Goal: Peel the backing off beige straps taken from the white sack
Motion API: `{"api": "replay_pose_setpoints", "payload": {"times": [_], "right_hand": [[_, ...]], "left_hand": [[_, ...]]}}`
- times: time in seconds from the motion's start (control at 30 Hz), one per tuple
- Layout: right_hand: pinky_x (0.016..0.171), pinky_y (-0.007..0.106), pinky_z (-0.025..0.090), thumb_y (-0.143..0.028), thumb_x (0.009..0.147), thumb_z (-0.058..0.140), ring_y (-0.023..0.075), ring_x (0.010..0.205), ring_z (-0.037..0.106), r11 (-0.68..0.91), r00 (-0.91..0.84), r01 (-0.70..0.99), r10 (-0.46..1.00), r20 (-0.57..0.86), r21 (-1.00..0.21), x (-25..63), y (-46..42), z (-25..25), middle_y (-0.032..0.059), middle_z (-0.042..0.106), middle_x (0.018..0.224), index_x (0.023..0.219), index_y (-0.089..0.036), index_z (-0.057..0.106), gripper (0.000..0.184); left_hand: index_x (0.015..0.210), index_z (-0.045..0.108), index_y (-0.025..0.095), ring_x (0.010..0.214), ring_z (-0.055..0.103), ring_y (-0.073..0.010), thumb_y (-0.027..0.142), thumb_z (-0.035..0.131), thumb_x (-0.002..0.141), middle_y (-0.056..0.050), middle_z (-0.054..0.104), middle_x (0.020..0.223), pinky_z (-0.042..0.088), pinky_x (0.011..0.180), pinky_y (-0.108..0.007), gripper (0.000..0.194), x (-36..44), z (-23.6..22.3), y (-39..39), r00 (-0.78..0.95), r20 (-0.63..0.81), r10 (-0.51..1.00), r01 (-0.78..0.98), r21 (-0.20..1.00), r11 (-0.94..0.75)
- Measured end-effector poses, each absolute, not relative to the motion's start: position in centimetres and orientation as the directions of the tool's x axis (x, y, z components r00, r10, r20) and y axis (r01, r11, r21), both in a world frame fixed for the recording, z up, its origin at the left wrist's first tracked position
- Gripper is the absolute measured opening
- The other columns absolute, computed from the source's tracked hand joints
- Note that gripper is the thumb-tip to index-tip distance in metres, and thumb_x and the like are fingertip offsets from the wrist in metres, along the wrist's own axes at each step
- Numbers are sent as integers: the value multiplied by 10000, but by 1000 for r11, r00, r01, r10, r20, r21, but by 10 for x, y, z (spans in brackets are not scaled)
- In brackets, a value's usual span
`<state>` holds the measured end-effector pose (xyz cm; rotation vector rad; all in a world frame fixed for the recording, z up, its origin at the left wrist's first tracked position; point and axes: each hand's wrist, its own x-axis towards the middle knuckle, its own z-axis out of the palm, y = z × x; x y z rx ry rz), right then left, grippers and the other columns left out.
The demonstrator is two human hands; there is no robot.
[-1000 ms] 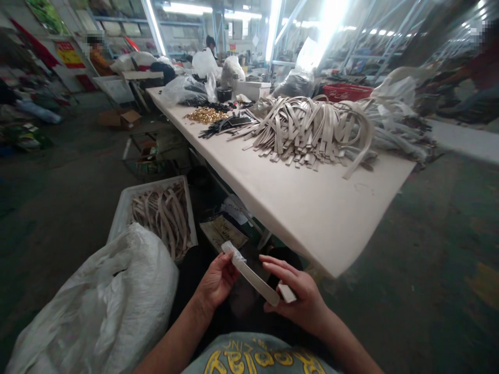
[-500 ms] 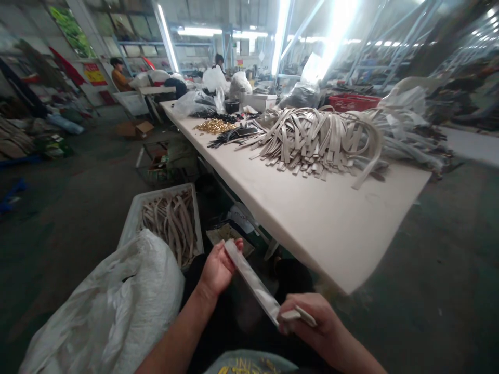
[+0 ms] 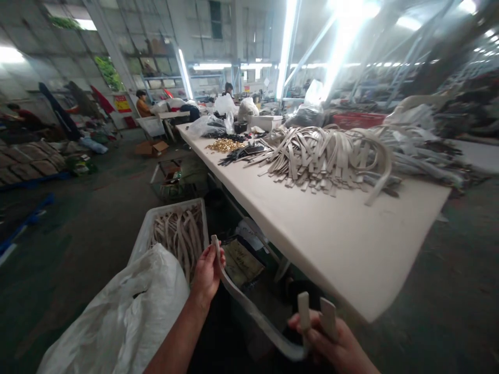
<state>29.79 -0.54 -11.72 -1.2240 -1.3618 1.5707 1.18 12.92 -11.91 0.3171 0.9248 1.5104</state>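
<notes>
A pale grey-beige strap (image 3: 253,315) sags in a curve between my two hands, low in front of me. My left hand (image 3: 206,272) is closed on its far end, with the tip poking up above the fingers. Near the bottom right, my right hand (image 3: 333,340) is closed around the strap's other part. Two flat strap ends, one upright (image 3: 303,307) and one leaning (image 3: 328,316), stick up out of that hand. Whether they belong to the same strap I cannot tell. A large heap of similar straps (image 3: 323,161) lies on the table.
The pale table (image 3: 335,249) runs along my right, with gold-coloured pieces (image 3: 226,145) and black strips (image 3: 237,155) farther back. A white crate (image 3: 141,234) of brownish strips and a white sack (image 3: 120,317) stand at my left. People sit in the background.
The strap was nearly straight and now sags in a curve. My left hand has moved left, my right hand right and down; two ends now stand up from it. The view has shifted left and up.
</notes>
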Motion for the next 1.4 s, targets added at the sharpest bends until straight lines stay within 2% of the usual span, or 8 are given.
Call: {"api": "replay_pose_setpoints", "payload": {"times": [0.13, 0.33, 0.53, 0.73, 0.93, 1.1, 1.2, 1.4], "right_hand": [[521, 238, 448, -507, 817, 661, 118, 631, 520, -59, -218, -103, 975, -36, -993, 255, 43, -85, 116, 645, 1144, 874, -163, 725, 354], [682, 269, 505, -385, 867, 637, 175, 790, 634, 298, -305, 113, 918, 253, -948, 220, 71, -59, 95, 707, 966, 836, -165, 753, 251], [692, 260, 516, -295, 842, 667, 183, 775, 683, 414, -299, 235, 892, 340, -879, 226, 70, -51, 96, 741, 918, 839, -162, 754, 160], [589, 242, 478, -382, 878, 619, 155, 671, 616, 332, -240, 190, 928, 285, -924, 239, 66, -33, 67, 713, 806, 885, -156, 761, 266], [568, 244, 451, -484, 845, 634, 150, 664, 559, 250, -241, 98, 945, 221, -963, 237, 69, -36, 69, 690, 841, 852, -158, 752, 347], [480, 213, 363, -527, 797, 670, 99, 555, 445, 41, -216, 41, 976, 32, -998, 233, 66, -58, 29, 615, 727, 793, -132, 717, 398], [461, 203, 314, -538, 804, 660, 79, 501, 373, -15, -201, 47, 979, -25, -999, 233, 61, -69, -26, 489, 562, 780, -123, 700, 417], [560, 224, 444, -492, 842, 639, 146, 714, 547, 77, -333, -8, 940, 75, -997, 236, 65, -63, 70, 641, 923, 789, -133, 701, 369]], "left_hand": [[862, 713, 155, 731, 660, -148, 366, 855, 616, -45, 727, 848, 531, 672, -225, 354, 35, -119, 90, -77, -300, 951, -596, 778, 198], [934, 741, 148, 758, 598, -151, 405, 727, 769, -36, 711, 827, 474, 713, -229, 305, 46, -101, 63, 124, -109, 986, -164, 978, 129], [926, 725, 152, 756, 563, -159, 416, 693, 792, -25, 677, 807, 444, 705, -237, 297, 50, -108, 52, 217, -74, 973, -58, 994, 88], [819, 686, 146, 724, 545, -161, 457, 631, 833, -34, 635, 756, 434, 675, -241, 315, 53, -138, 31, 308, -93, 947, 95, 993, 67], [976, 611, 151, 527, 505, -118, 534, 574, 853, -1, 576, 636, 412, 532, -234, 404, 58, -149, 24, 488, -115, 865, -231, 939, 255], [1064, 635, 156, 642, 562, -125, 522, 524, 894, -59, 658, 828, 436, 571, -225, 418, 58, -136, 41, 106, -88, 990, -286, 951, 115], [1129, 616, 161, 688, 578, -142, 520, 475, 917, -88, 671, 933, 429, 552, -228, 440, 54, -128, 50, 82, -62, 995, -255, 963, 81], [1020, 657, 130, 586, 483, -118, 569, 528, 870, -46, 629, 740, 367, 532, -230, 481, 58, -129, 46, 373, -67, 925, -87, 990, 107]]}}
